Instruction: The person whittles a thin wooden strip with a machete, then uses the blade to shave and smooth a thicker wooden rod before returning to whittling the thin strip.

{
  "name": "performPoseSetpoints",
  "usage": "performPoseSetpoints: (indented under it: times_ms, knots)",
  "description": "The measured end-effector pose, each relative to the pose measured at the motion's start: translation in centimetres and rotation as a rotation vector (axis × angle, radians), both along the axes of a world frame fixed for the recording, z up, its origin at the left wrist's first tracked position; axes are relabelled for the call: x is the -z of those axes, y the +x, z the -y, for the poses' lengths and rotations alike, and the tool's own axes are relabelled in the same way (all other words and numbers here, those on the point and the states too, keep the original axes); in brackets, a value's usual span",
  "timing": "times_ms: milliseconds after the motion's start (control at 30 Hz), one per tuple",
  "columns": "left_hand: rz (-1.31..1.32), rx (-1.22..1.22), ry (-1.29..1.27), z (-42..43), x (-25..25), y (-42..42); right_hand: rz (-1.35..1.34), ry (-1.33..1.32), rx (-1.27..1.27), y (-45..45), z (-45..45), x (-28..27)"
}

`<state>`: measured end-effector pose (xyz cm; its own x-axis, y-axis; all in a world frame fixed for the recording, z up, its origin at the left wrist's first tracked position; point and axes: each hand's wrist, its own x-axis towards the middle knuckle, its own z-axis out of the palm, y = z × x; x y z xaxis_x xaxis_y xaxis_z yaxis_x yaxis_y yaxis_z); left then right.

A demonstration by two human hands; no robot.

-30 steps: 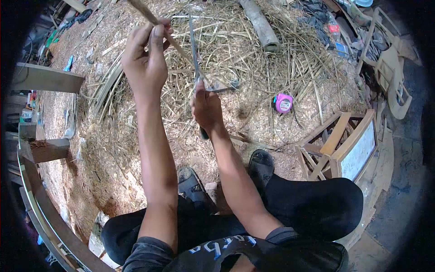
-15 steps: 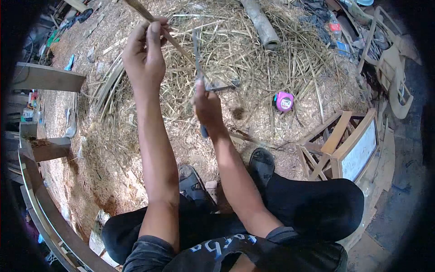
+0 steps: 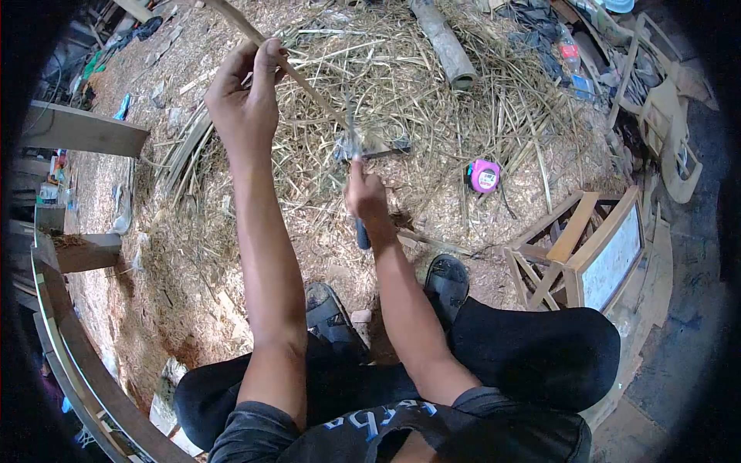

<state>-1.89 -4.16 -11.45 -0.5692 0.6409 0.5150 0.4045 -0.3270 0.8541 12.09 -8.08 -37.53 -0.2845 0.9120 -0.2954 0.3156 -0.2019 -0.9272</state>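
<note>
My left hand (image 3: pixel 248 96) pinches a thin brown strip (image 3: pixel 310 91) between thumb and fingers; it slants from the top left down toward the middle. My right hand (image 3: pixel 366 199) is wrapped round the dark handle of a knife (image 3: pixel 362 231), its thumb laid forward. The narrow blade, blurred, points away from me and meets or crosses the strip's lower end. Just beyond that hand, a dark flat piece (image 3: pixel 386 150) lies on the straw. To the right, a pink tape measure (image 3: pixel 484 177) rests on the ground.
Straw-like shavings (image 3: pixel 401 92) cover the ground ahead. A thick round pole (image 3: pixel 445 46) lies at the top. Wooden frame (image 3: pixel 579 247) stands at right, near my knee. Wooden beams (image 3: pixel 85 131) jut in at left. A bottle (image 3: pixel 569 51) lies at upper right.
My right hand has moved slightly right and toward me with the knife, whose blade now sits lower. My left hand and the strip have shifted only a little.
</note>
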Motion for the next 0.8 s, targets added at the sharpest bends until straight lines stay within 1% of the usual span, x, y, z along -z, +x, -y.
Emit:
performPoseSetpoints:
  times_ms: [33,100,167,200,233,300,333,367,400,433,467,500,567,600,633,667,700,767,800]
  knots:
    - [0.015,-0.006,0.0,-0.1,0.0,0.2,-0.094,0.168,0.068,-0.6,0.4,-4.1]
    - [0.069,0.029,0.028,-0.4,0.3,0.2,-0.287,-0.064,-0.015,-1.1,0.0,-11.7]
    - [0.106,0.067,0.05,-0.4,0.3,0.2,-0.192,0.12,-0.016,-2.1,-0.5,-16.6]
    - [0.108,0.066,0.057,-0.5,0.5,0.3,-0.158,0.118,-0.084,-2.0,-0.7,-18.7]
    - [0.11,0.07,0.054,-0.5,0.6,0.3,-0.155,0.116,-0.079,-1.9,-0.7,-18.7]
    - [0.104,0.071,0.07,-0.4,0.6,0.3,-0.092,0.2,-0.005,-2.2,-0.9,-18.8]
    - [0.081,0.067,0.064,-0.4,0.5,0.4,-0.032,0.127,0.014,-2.1,-1.2,-16.0]
    - [0.078,0.066,0.066,-0.3,0.3,0.4,-0.121,-0.046,0.011,-1.4,-1.1,-13.0]
    - [0.096,0.053,0.047,-0.1,0.2,0.4,-0.101,-0.267,0.023,-0.3,-1.1,-11.2]
    - [0.114,0.043,0.029,0.0,0.1,0.5,-0.103,-0.267,0.025,0.9,-1.0,-7.4]
    - [0.107,0.052,0.034,-0.1,0.0,0.5,0.077,-0.259,0.003,1.8,-1.0,-2.6]
    - [0.108,0.062,0.032,-0.3,0.0,0.5,0.259,-0.25,-0.02,1.9,-1.3,-2.0]
    - [0.118,0.073,0.023,-0.7,0.3,0.7,0.218,-0.375,0.006,1.6,-1.2,-0.3]
    - [0.11,0.072,0.03,-0.9,0.4,0.9,0.182,-0.406,0.031,1.2,-1.1,-2.5]
    - [0.098,0.072,0.037,-1.0,0.4,1.1,0.141,-0.438,0.056,0.6,-1.2,-5.8]
    - [0.123,0.084,0.054,-1.1,0.4,1.4,-0.013,-0.266,-0.004,0.7,-1.1,-7.2]
    - [0.122,0.086,0.047,-1.2,0.4,1.4,-0.189,-0.262,0.077,0.1,-0.7,-11.5]
    - [0.158,0.059,0.047,-1.3,0.2,1.4,-0.262,-0.068,-0.039,-1.2,-1.3,-12.7]
    - [0.131,0.025,0.032,-1.3,0.2,1.3,-0.258,-0.071,-0.038,-1.7,-1.2,-14.2]
